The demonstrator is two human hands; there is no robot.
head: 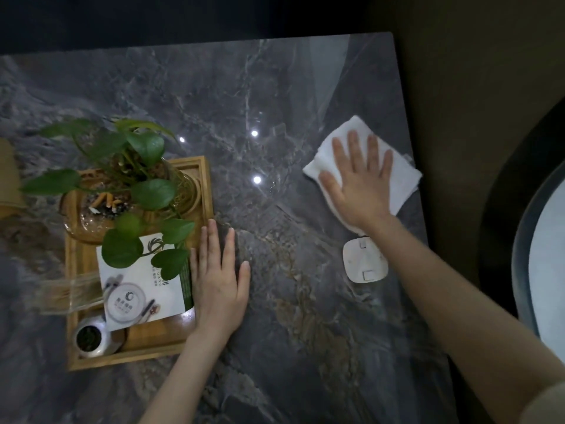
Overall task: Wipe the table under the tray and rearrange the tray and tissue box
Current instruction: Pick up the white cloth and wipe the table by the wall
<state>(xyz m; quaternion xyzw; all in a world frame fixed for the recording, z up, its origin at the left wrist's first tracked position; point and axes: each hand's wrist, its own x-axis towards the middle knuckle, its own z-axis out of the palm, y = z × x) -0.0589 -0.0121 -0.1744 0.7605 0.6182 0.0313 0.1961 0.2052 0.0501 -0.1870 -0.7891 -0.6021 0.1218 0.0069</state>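
Observation:
A wooden tray [134, 356] lies on the left of the dark marble table [275, 102]. It carries a green plant [137, 166] in a glass vase, a glass ashtray [91, 212] with cigarette butts, a printed card [143, 289] and a small dark jar [90, 336]. My left hand [218, 283] rests flat against the tray's right edge, fingers spread, holding nothing. My right hand [357, 182] presses flat on a folded white cloth [403, 175] near the table's right edge. A tan object [9, 175] cut off at the left edge may be the tissue box.
A small white square device [365, 261] lies on the table just below my right wrist. A clear acrylic stand [65, 293] overlaps the tray's left side. Beyond the table's right edge is a dark floor and a round pale object [547, 240].

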